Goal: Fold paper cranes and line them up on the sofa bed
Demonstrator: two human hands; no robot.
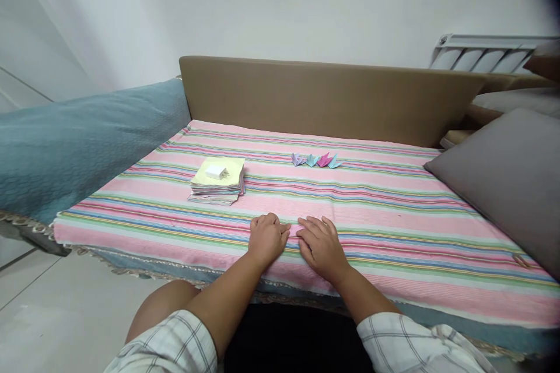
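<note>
Between my hands a small piece of pink paper (296, 230) lies on the striped cloth, partly covered by fingertips and hard to tell from the pink stripes. My left hand (268, 239) has its fingers curled, with thumb and forefinger at the paper's left edge. On the other side, my right hand (321, 246) rests palm down with fingers stretched out and a little apart, its fingertips touching or just beside the paper's right edge. Beyond them stands a row of several folded paper cranes (324, 159) in purple, blue and pink.
To the left, a stack of square paper (217, 185) bears a white charger plug (216, 171). The striped cloth (394, 210) covers a sofa seat with a brown backrest (315, 96). A grey cushion (511, 180) is at right, and a small brown loop (521, 260) lies near it.
</note>
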